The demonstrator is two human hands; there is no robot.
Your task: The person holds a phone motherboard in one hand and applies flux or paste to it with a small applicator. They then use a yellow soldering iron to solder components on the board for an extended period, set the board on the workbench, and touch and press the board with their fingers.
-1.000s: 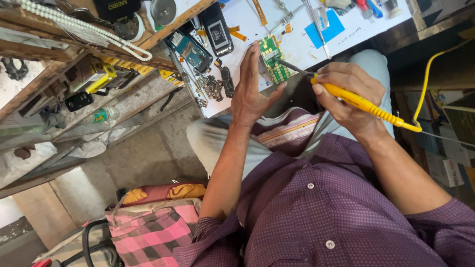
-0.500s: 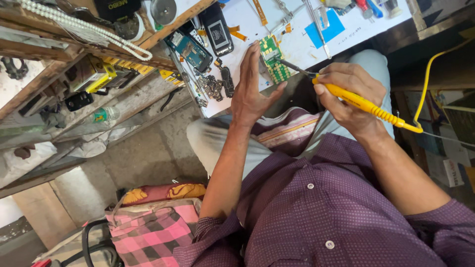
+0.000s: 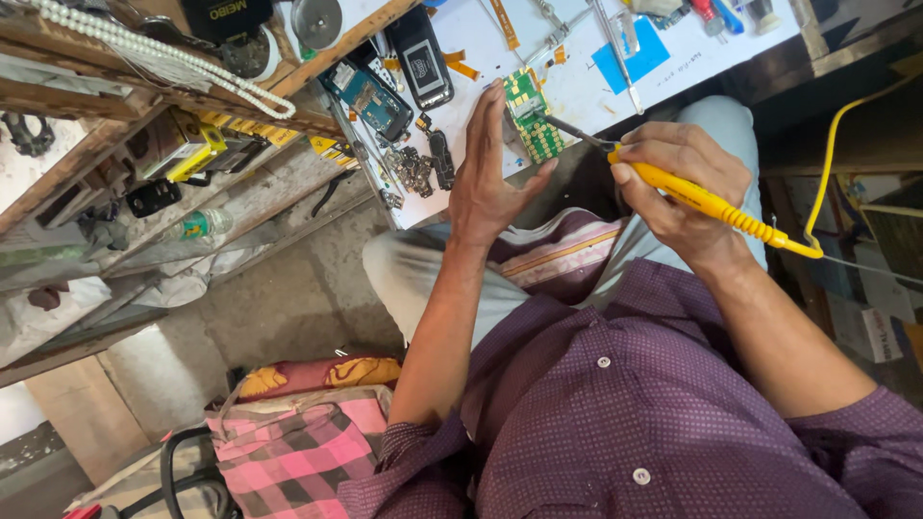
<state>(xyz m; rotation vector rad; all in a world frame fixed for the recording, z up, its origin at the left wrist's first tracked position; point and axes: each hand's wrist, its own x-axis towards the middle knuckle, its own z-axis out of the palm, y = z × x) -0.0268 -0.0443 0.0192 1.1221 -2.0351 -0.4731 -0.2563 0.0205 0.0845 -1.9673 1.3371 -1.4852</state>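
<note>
Yellow plastic fills your right hand (image 3: 678,187): that grip is wrapped tight round the soldering iron (image 3: 707,202), whose long axis slants from lower right up to the left, its metal tip aimed at the green circuit board (image 3: 532,117). Your left hand (image 3: 490,173) lies open, fingers spread flat, steadying that board at the white desk (image 3: 577,82) edge.

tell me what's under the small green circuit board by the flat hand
The small green circuit board lies on the white worktop. The left hand steadies its near edge, and the yellow-handled soldering iron in the right hand reaches it. Whatever lies directly beneath it is covered.
</note>
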